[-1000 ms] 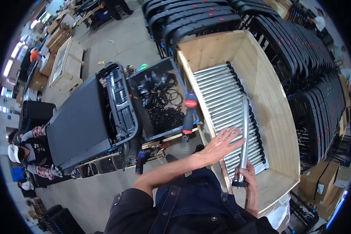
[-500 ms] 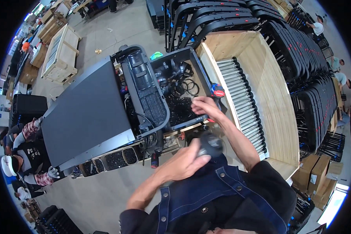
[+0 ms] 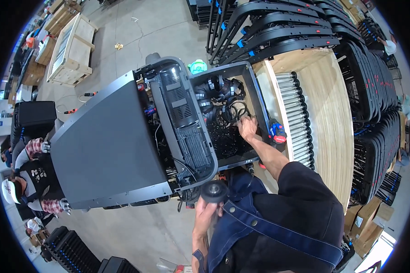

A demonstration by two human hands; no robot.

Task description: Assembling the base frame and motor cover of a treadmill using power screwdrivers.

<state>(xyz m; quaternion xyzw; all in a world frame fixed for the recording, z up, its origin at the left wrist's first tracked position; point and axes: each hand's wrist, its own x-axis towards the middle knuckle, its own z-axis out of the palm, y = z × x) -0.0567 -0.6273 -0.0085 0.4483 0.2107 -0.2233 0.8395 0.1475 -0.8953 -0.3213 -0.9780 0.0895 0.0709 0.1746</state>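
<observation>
My left hand (image 3: 206, 210) is closed round a black wheel (image 3: 213, 191) with a metal hub, held low in front of my body beside the treadmill's corner. Inside a dark tray (image 3: 255, 93), my right hand (image 3: 248, 128) has its fingers bent and drawn together among small black parts; what they grip, if anything, is hidden. Black rings (image 3: 238, 109) lie right by its fingertips. Farther up the tray are several black wheel-like parts (image 3: 219, 86). Left of the tray stands the partly assembled treadmill (image 3: 109, 145), its motor end uncovered with cables showing.
A blue and red power tool (image 3: 277, 132) rests by the tray's right side. Beyond it, a wooden crate (image 3: 330, 113) holds metal rollers (image 3: 294, 113). Black frames (image 3: 282, 32) are stacked behind. A gloved co-worker (image 3: 36, 177) stands at the treadmill's far left end.
My right hand has moved from above the tray's near edge down among its parts. My left hand has brought the wheel lower and left, closer to my body. The view has shifted.
</observation>
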